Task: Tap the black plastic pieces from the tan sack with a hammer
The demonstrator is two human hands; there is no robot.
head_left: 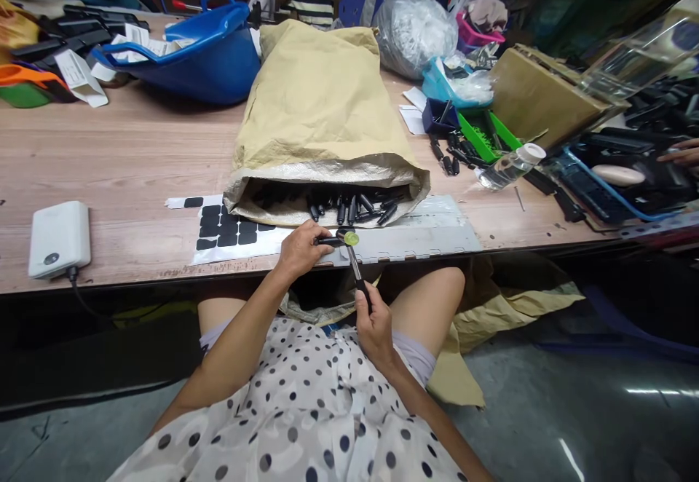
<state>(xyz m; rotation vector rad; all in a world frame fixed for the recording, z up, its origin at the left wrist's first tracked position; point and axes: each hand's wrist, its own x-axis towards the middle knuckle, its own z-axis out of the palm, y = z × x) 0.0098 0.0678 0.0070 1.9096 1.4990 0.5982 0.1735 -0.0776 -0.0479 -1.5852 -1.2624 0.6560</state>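
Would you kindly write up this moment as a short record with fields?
Left hand: holds a small black part at the table edge
Right hand: grips a small tool, yellow-green head by the part
Sack: lies open toward the person, black pieces inside
Sticker sheet: black pads, partly under the sack
White box: on the table, left, cable attached

Sack (322, 96) lies ctr on table (125, 154), mouth toward wearer, small parts (349, 209) inside. Pad sheet (223, 228) front-L, partly under it; box unit (59, 238) far L; tub (202, 52) behind-L; bottle (507, 167) to R. L hand (300, 247) w/ piece (328, 241) and R hand (374, 322) w/ tool (354, 263) before mouth.
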